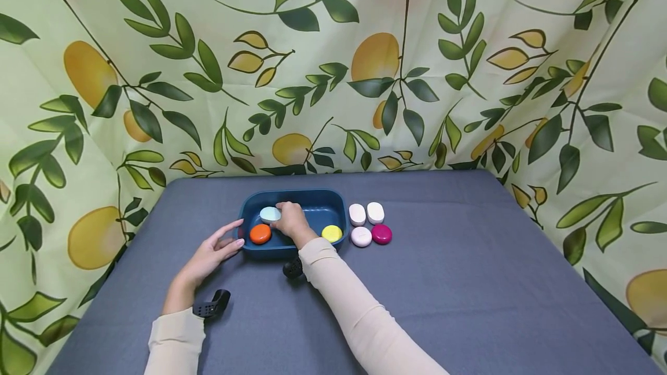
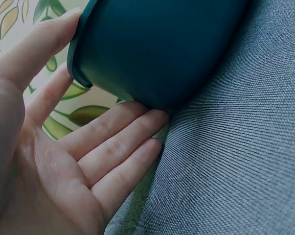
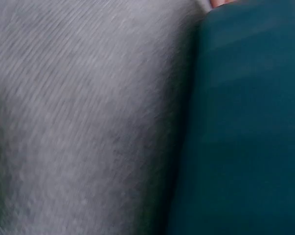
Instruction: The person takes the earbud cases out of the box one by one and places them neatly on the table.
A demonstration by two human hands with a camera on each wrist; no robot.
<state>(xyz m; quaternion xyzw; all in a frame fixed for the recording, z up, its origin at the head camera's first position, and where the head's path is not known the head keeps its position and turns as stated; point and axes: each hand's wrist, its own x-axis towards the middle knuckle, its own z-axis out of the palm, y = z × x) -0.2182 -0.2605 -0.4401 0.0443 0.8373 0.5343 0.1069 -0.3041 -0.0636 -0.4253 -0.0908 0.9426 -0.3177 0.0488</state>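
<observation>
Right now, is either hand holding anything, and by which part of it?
The right hand seems to pinch the pale blue disc by its right-hand edge. The left hand just rests against the left end of the blue tub.

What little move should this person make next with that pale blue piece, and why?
Probably ease the pale blue piece down just behind the orange piece and let go. The right hand holds it within the blue tub, right by that spot, and the left hand touches the tub's end, which may help keep it steady.
</observation>
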